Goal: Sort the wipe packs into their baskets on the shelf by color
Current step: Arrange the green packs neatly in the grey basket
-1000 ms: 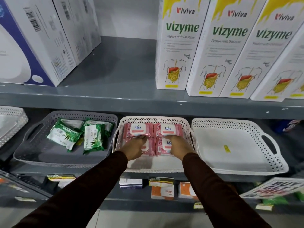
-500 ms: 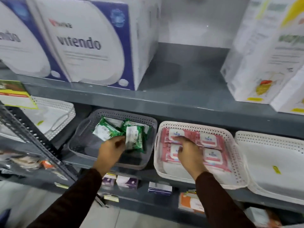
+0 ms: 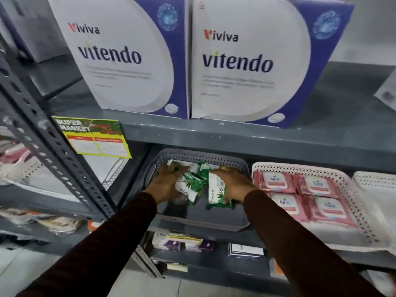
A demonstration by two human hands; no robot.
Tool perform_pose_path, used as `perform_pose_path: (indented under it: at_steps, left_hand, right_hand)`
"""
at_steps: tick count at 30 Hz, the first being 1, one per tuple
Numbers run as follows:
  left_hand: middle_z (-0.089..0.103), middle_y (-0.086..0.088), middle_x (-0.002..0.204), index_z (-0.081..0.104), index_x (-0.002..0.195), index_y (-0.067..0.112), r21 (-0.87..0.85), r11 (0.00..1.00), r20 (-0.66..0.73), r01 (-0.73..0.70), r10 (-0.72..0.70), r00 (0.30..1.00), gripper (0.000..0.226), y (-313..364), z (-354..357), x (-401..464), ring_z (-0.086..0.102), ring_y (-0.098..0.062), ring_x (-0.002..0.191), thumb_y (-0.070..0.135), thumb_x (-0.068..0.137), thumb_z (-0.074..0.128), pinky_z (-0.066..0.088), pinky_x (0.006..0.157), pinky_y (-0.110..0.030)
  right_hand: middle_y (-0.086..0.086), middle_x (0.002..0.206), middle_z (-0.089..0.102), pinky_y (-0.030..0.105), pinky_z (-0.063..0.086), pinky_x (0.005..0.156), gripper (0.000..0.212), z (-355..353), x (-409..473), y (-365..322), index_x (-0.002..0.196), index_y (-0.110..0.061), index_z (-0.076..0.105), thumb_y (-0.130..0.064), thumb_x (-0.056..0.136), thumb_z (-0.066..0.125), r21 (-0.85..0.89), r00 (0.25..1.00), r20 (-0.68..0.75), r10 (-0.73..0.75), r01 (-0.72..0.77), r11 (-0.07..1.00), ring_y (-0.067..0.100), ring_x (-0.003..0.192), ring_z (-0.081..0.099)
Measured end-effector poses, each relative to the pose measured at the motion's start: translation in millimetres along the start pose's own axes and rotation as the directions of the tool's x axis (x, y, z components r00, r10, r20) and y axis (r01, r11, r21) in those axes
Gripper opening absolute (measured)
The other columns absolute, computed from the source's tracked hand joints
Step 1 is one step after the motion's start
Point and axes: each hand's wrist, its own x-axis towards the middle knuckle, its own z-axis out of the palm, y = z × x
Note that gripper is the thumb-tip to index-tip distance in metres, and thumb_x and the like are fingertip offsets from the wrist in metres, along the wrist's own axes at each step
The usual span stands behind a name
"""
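A grey perforated basket (image 3: 205, 156) on the middle shelf holds several green wipe packs (image 3: 190, 185). Both my hands are inside it. My left hand (image 3: 166, 182) lies on the green packs at the left, fingers spread over them. My right hand (image 3: 233, 185) grips an upright green pack (image 3: 216, 194) at its right side. To the right, a white perforated basket (image 3: 351, 211) holds several pink wipe packs (image 3: 300, 194) laid flat in two rows.
Two large blue-and-white boxes (image 3: 246, 61) stand on the shelf above. A slotted metal upright (image 3: 53, 151) crosses the left, with a yellow price sign (image 3: 94, 136) beside it. Another white basket (image 3: 372, 179) sits far right. Small boxes (image 3: 182, 243) lie on the lower shelf.
My view has swung left. My right hand left the pink packs and moved into the grey basket onto a green pack. My left hand stays among the green packs.
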Motion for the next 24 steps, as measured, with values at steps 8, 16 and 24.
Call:
perform_pose_path:
  at_steps: [8, 16, 24]
  left_hand:
    - [0.024, 0.019, 0.150, 0.063, 0.120, 0.045, -0.111, 0.993, 0.118, -0.050, 0.064, 0.991, 0.076, -10, 0, -12, 0.013, -0.024, 0.140, -0.014, 0.072, 0.060, 0.012, 0.116, -0.050]
    - [0.068, -0.011, 0.093, 0.038, 0.128, 0.001, -0.119, 0.868, -0.090, 0.483, -0.494, 0.865, 0.073, 21, -12, -11, 0.064, -0.027, 0.086, 0.058, 0.086, 0.057, 0.046, 0.063, -0.031]
    - [0.062, -0.012, 0.116, 0.059, 0.113, 0.009, 0.047, 0.948, 0.165, 0.316, -0.320, 0.933, 0.029, 28, 7, -11, 0.057, -0.030, 0.108, 0.009, 0.084, 0.062, 0.044, 0.096, -0.040]
  right_hand:
    - [0.015, 0.143, 0.046, 0.042, 0.048, 0.101, 0.093, 16, -27, -18, 0.143, -0.028, 0.043, -0.052, 0.063, 0.084, -0.113, 0.966, -0.018, 0.258, -0.258, 0.959, 0.035, 0.126, 0.052]
    - [0.013, 0.153, 0.040, 0.050, 0.033, 0.109, 0.077, 26, -27, -25, 0.143, -0.026, 0.046, -0.063, 0.078, 0.066, -0.230, 0.958, 0.034, 0.284, -0.269, 0.935, 0.034, 0.139, 0.039]
    - [0.003, 0.140, 0.057, 0.041, 0.048, 0.103, 0.066, 35, -40, -19, 0.140, -0.032, 0.051, -0.013, 0.082, 0.077, 0.062, 0.997, -0.056, 0.059, -0.056, 0.996, 0.023, 0.122, 0.059]
